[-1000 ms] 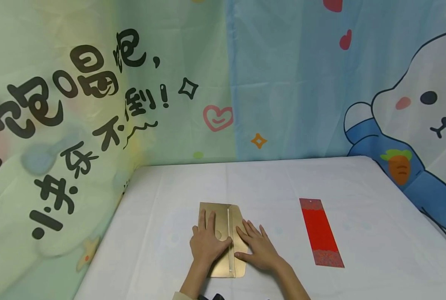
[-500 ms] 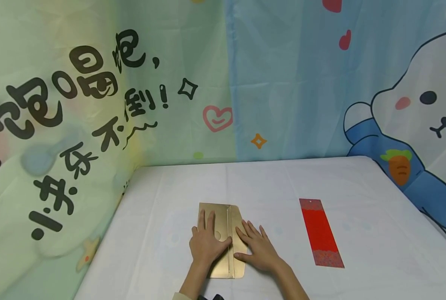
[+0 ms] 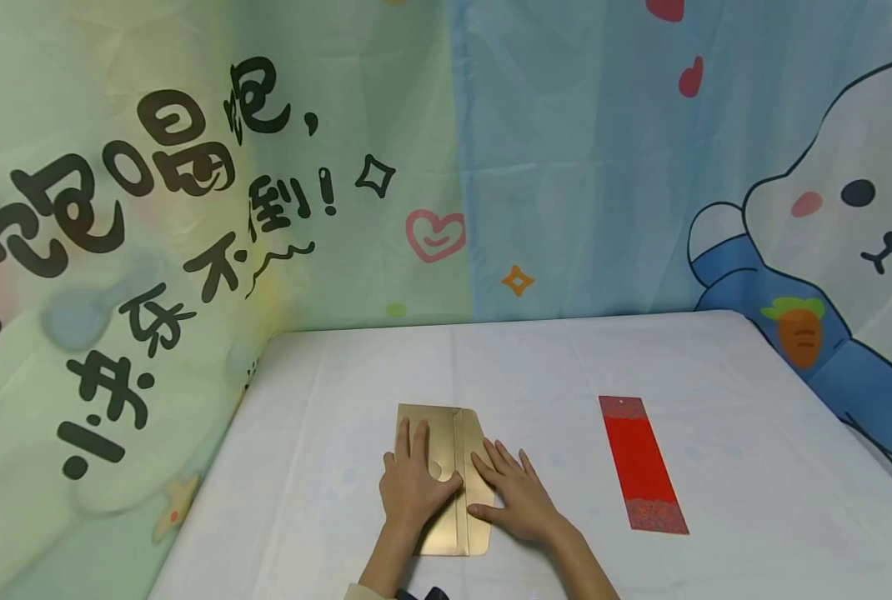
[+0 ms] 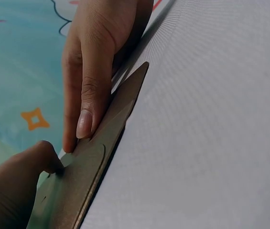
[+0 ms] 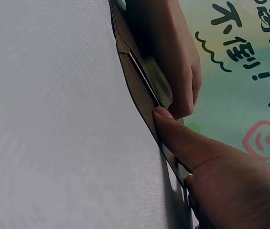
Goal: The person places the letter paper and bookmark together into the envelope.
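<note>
A gold envelope lies on the white-covered table, its long crease running away from me and its flap on the right side. My left hand rests on the envelope's body, two fingers stretched toward the far edge and the thumb reaching to the crease. With fingers spread, my right hand touches the flap; its thumb lies low on the flap's edge. In the left wrist view the right hand's thumb and fingers come down on the envelope. From the right wrist, the envelope shows edge-on with a slit along the crease.
To the right, a red strip with patterned ends and a small hole at its top lies flat on the white cloth. Printed curtains close off the table's back and left.
Both hands keep their places on the envelope. The bright gap along its crease has narrowed to a thin line. The red strip has not moved.
</note>
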Tool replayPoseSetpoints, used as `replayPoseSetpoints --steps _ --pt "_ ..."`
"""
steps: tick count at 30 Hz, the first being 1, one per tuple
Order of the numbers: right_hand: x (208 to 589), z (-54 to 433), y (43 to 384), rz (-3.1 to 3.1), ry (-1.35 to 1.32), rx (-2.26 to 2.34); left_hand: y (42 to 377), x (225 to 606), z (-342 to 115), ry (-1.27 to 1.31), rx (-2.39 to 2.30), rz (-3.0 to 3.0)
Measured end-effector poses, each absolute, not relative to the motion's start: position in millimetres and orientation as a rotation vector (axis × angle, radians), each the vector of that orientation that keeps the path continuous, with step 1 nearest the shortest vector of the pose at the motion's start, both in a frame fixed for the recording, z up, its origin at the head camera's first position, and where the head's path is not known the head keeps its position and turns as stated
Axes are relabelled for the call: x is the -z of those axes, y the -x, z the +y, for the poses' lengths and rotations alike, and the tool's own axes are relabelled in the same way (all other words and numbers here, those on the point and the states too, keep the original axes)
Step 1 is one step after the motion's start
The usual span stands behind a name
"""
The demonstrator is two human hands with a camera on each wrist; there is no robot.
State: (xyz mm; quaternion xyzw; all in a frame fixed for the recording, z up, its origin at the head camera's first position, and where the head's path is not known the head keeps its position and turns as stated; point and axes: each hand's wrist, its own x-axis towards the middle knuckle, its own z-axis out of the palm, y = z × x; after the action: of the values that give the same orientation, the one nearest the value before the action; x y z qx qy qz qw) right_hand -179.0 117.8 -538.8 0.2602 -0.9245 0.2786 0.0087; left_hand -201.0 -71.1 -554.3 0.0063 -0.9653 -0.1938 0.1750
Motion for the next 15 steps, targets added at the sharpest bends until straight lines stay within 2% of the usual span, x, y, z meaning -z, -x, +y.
replayPoseSetpoints --steps 8,15 --pt "539 119 180 -2.888 -0.792 -0.889 202 554 -70 -0.015 0.555 -2.711" --pt "531 137 182 -2.752 -0.606 -1.273 200 552 -72 0.001 0.554 -2.650"
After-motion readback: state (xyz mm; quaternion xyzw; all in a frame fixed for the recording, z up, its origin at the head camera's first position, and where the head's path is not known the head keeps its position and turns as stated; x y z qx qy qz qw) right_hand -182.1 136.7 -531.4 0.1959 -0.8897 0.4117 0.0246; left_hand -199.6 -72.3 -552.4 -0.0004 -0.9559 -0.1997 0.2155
